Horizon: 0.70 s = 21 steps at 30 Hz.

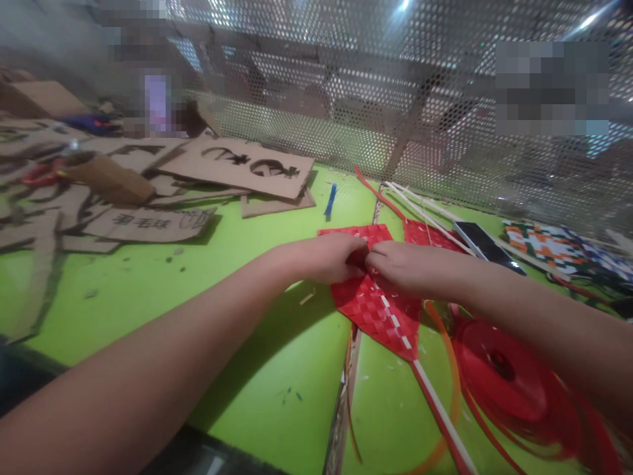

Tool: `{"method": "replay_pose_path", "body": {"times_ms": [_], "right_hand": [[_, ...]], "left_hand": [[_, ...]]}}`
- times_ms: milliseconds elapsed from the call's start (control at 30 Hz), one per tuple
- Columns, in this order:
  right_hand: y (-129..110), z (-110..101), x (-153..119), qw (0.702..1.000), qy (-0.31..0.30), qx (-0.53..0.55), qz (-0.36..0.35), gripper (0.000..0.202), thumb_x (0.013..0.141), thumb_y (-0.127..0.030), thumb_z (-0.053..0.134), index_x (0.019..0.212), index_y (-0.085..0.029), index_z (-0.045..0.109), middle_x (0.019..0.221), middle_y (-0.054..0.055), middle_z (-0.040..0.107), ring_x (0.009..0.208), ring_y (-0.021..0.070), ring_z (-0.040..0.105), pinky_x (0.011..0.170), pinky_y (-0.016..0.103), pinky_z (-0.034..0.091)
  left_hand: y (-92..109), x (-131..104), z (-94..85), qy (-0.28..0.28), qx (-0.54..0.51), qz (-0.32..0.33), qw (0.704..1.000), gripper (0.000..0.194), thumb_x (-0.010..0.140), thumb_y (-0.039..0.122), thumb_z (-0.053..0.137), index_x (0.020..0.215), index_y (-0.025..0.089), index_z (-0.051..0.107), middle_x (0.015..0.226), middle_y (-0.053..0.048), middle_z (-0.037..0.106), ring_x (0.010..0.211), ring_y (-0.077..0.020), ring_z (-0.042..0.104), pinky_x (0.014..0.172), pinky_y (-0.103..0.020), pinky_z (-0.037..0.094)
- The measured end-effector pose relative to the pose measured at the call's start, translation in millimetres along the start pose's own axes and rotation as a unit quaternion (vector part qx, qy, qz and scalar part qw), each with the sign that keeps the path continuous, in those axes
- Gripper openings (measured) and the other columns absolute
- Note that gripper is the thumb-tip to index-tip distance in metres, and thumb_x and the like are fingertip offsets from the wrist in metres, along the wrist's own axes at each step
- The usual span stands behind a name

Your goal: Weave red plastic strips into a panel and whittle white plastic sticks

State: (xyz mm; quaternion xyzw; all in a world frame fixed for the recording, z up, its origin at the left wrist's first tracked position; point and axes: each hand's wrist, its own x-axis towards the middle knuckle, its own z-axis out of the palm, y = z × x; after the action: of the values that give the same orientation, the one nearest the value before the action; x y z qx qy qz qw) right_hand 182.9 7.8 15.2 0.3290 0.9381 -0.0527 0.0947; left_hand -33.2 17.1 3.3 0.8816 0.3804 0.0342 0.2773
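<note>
A red woven piece (380, 315) made of flat strips lies on the green table (257, 369), with a white strip threaded through its lower half and trailing toward the near edge. My left hand (339, 256) pinches at the upper middle of the weave, its fingers closed on it. From the right, my right hand (395, 264) meets it, fingertips curled down on the same spot. The two hands nearly touch, and the point they hold is partly hidden by the fingers.
Cut cardboard (242, 165) is heaped at the left and back. At the right lie a red strip roll (504, 369), a dark phone (487, 245) and a multicoloured woven piece (544, 247). A perforated metal screen (336, 86) stands behind. A blue strip (331, 200) lies near it.
</note>
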Motion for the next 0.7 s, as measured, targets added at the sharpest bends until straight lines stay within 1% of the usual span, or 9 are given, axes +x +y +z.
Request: {"method": "replay_pose_path", "body": {"times_ms": [100, 200, 333, 500, 700], "right_hand": [[-1.9, 0.4, -0.3, 1.0, -0.023, -0.01, 0.007, 0.02, 0.099, -0.014, 0.048, 0.103, -0.015, 0.067, 0.099, 0.014, 0.071, 0.077, 0.0202, 0.063, 0.067, 0.031, 0.048], [-2.7, 2.2, 0.1, 0.999, -0.027, -0.02, 0.01, 0.021, 0.102, -0.015, 0.045, 0.103, -0.015, 0.066, 0.099, 0.013, 0.069, 0.078, 0.0203, 0.061, 0.067, 0.031, 0.046], [-2.0, 5.3, -0.5, 0.999, -0.023, -0.029, 0.009, 0.022, 0.104, -0.016, 0.042, 0.104, -0.016, 0.064, 0.099, 0.013, 0.068, 0.078, 0.02, 0.059, 0.066, 0.031, 0.044], [-2.0, 5.6, -2.6, 0.999, -0.015, -0.033, 0.002, 0.022, 0.103, -0.015, 0.043, 0.108, -0.015, 0.065, 0.098, 0.012, 0.068, 0.079, 0.0192, 0.059, 0.068, 0.031, 0.045], [-1.1, 6.0, -5.3, 0.999, 0.0, -0.036, -0.01, 0.019, 0.103, -0.015, 0.045, 0.101, -0.016, 0.063, 0.095, 0.01, 0.065, 0.075, 0.0177, 0.057, 0.066, 0.029, 0.045]], "left_hand": [[1.0, 0.0, -0.3, -0.001, 0.002, 0.002, 1.0, 0.014, 0.093, 0.028, 0.06, 0.104, 0.022, 0.065, 0.107, -0.007, 0.077, 0.087, -0.0225, 0.068, 0.072, -0.031, 0.047], [1.2, 0.0, -0.4, -0.002, 0.004, 0.001, 1.0, 0.016, 0.094, 0.029, 0.06, 0.106, 0.022, 0.065, 0.109, -0.007, 0.077, 0.089, -0.0231, 0.068, 0.073, -0.032, 0.048], [0.1, 0.4, 0.4, -0.002, 0.006, -0.004, 1.0, 0.017, 0.094, 0.03, 0.061, 0.109, 0.022, 0.065, 0.111, -0.007, 0.077, 0.09, -0.0235, 0.068, 0.075, -0.032, 0.049], [-0.9, 0.2, 1.1, -0.001, 0.008, -0.004, 1.0, 0.017, 0.093, 0.03, 0.062, 0.109, 0.022, 0.064, 0.111, -0.007, 0.077, 0.09, -0.0231, 0.068, 0.074, -0.032, 0.049], [1.9, -0.8, -0.1, -0.004, 0.005, -0.001, 1.0, 0.015, 0.094, 0.027, 0.061, 0.107, 0.022, 0.064, 0.111, -0.007, 0.077, 0.091, -0.0228, 0.069, 0.074, -0.031, 0.049]]}}
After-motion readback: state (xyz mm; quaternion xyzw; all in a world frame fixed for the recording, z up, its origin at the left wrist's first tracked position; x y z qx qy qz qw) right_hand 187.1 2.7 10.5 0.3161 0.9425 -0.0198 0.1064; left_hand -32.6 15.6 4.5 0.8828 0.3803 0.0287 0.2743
